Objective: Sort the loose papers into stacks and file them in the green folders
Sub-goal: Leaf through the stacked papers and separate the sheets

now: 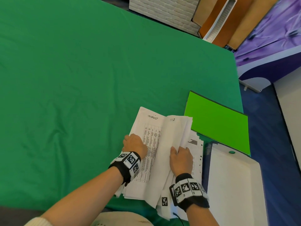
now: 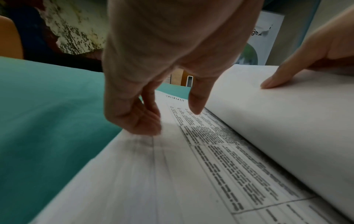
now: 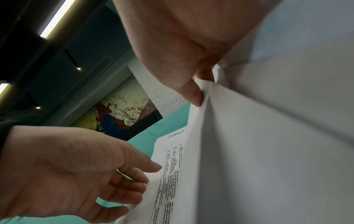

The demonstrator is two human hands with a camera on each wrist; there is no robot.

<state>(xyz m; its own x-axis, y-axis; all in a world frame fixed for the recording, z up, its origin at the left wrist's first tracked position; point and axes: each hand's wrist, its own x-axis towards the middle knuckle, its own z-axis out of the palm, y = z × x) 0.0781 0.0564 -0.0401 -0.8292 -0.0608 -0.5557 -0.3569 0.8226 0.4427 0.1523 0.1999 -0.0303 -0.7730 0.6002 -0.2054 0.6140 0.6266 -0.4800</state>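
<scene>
Clearly the sorting is under way, low and right of centre in the head view, where the loose papers [image 1: 151, 160] lie fanned on the green cloth [image 1: 73, 79]. The right hand [image 1: 180, 159] has thumb and fingers pinched on a lifted bundle of sheets [image 1: 175, 132], folded back and bowed toward the right of the frame. The left hand [image 1: 135, 144] rests with loosely curled fingertips on the exposed printed table page headed "TASKLIST" [image 1: 152, 137]; it pins the sheet rather than grips it, and nothing is enclosed in it.

One closed green folder [image 1: 218, 124] lies just right of the pile, its near corner over some punched sheets [image 1: 197, 149]. A white folder or tray [image 1: 234, 185] sits at the lower right.

As I judge it, the paper is light, thin and floppy. A lifted bundle bends under its own weight, and single sheets slide easily over one another. The uneven edges suggest the pile would spill if taken by one corner. Better to hold a bundle along its long edge, thumb on top and fingers beneath, while the other hand presses flat on what remains. The folder looks stiffer and should lift by its edge.
</scene>
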